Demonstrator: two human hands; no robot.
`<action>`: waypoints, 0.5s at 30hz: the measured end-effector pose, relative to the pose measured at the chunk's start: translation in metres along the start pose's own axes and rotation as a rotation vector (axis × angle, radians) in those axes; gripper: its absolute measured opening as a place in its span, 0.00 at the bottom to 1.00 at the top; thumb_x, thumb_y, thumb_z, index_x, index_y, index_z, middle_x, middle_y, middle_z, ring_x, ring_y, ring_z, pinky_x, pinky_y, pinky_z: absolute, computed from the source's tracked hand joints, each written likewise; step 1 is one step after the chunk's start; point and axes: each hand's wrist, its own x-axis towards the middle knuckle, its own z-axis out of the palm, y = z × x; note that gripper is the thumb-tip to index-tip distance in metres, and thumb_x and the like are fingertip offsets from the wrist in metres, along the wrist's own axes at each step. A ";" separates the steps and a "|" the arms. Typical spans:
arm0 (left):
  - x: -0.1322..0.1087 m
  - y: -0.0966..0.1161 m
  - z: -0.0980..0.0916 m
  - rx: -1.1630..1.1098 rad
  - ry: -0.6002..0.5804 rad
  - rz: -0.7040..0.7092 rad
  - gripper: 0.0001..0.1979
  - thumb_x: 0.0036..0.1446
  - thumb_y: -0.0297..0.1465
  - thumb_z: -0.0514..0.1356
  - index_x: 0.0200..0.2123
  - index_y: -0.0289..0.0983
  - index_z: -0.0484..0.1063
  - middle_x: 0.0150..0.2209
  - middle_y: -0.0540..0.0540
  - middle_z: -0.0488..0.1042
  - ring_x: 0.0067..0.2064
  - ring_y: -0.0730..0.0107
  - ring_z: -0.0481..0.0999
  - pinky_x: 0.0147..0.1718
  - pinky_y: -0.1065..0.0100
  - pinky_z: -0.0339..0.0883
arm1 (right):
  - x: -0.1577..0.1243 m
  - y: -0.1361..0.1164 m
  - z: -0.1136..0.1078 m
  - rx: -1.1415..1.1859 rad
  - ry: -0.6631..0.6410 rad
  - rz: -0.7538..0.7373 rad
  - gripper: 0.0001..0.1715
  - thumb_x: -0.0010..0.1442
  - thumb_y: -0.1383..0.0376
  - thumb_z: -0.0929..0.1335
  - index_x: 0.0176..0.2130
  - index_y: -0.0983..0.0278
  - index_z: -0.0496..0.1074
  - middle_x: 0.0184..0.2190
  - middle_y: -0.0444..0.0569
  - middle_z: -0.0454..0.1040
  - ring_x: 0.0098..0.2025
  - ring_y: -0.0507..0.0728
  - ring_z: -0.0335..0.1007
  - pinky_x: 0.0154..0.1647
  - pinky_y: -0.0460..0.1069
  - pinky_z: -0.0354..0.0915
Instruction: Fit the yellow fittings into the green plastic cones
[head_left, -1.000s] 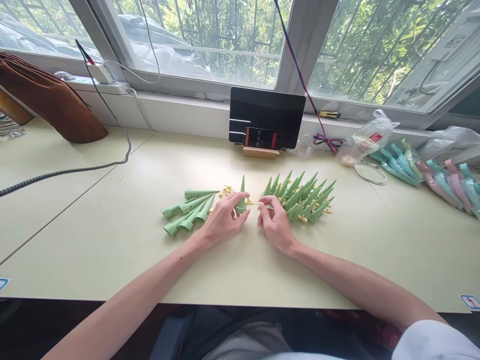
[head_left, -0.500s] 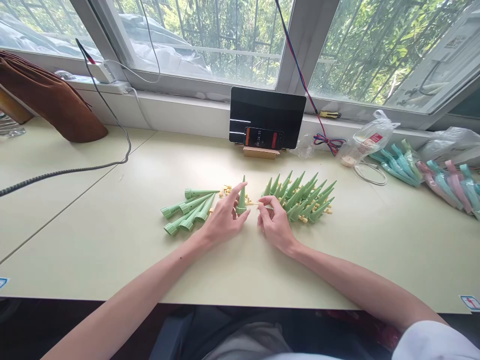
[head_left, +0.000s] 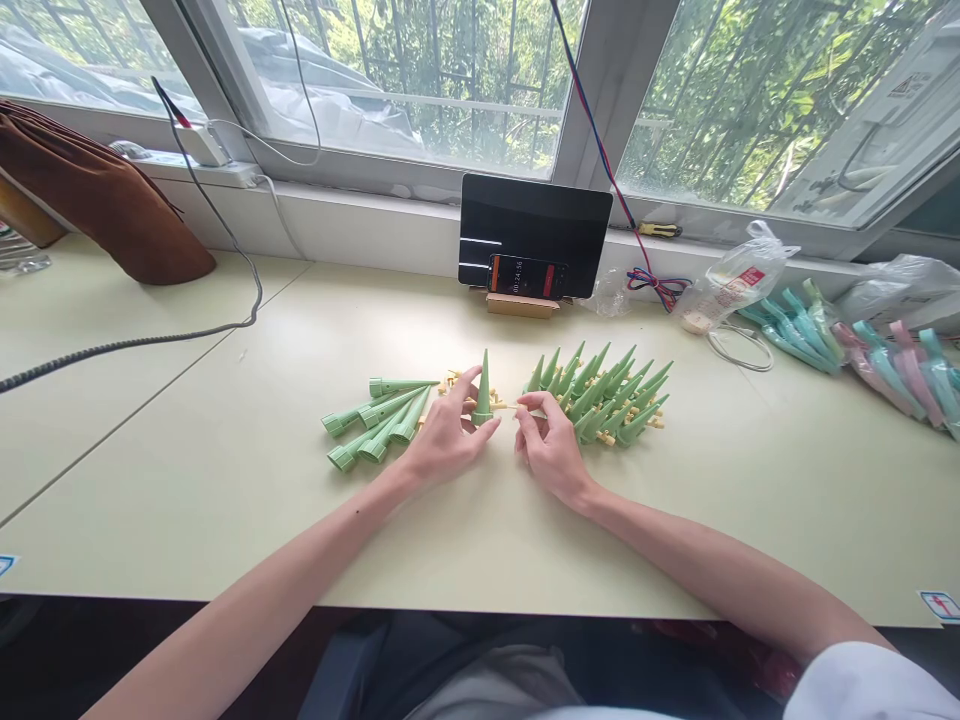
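Passing between the two hands, a thin yellow piece (head_left: 507, 406) is pinched at its right end by the thumb and forefinger of the right hand (head_left: 553, 448), its other end reaching an upright green cone (head_left: 484, 390). The cone is framed by the spread thumb and forefinger of the left hand (head_left: 448, 430); whether it is touched by them cannot be told. Judging by the piles, most of the work is done: many point-up cones (head_left: 582, 402) with yellow fittings are gathered at the right, while several lying cones (head_left: 382, 408) are left, apparently unfitted. Loose yellow parts (head_left: 454, 380) are partly hidden by the left hand. Room beside the right hand is narrowed by the fitted group. Behind, a phone (head_left: 525, 278) is propped before a dark tablet (head_left: 487, 215); plastic-wrapped pieces (head_left: 802, 335) are kept well apart, far right.
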 end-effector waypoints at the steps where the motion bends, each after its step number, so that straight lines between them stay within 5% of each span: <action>1: 0.000 -0.001 0.000 -0.011 -0.006 -0.004 0.33 0.57 0.36 0.63 0.64 0.39 0.56 0.44 0.41 0.72 0.43 0.62 0.77 0.31 0.68 0.75 | 0.000 0.000 0.000 -0.001 0.001 0.001 0.12 0.67 0.54 0.63 0.44 0.60 0.65 0.35 0.44 0.67 0.23 0.49 0.66 0.19 0.44 0.61; 15: 0.001 -0.002 0.000 -0.184 -0.062 -0.115 0.20 0.56 0.38 0.64 0.49 0.38 0.64 0.47 0.41 0.73 0.44 0.62 0.78 0.36 0.64 0.78 | 0.000 -0.004 -0.002 -0.011 -0.030 0.035 0.14 0.66 0.53 0.64 0.43 0.60 0.64 0.27 0.42 0.67 0.21 0.51 0.65 0.18 0.45 0.60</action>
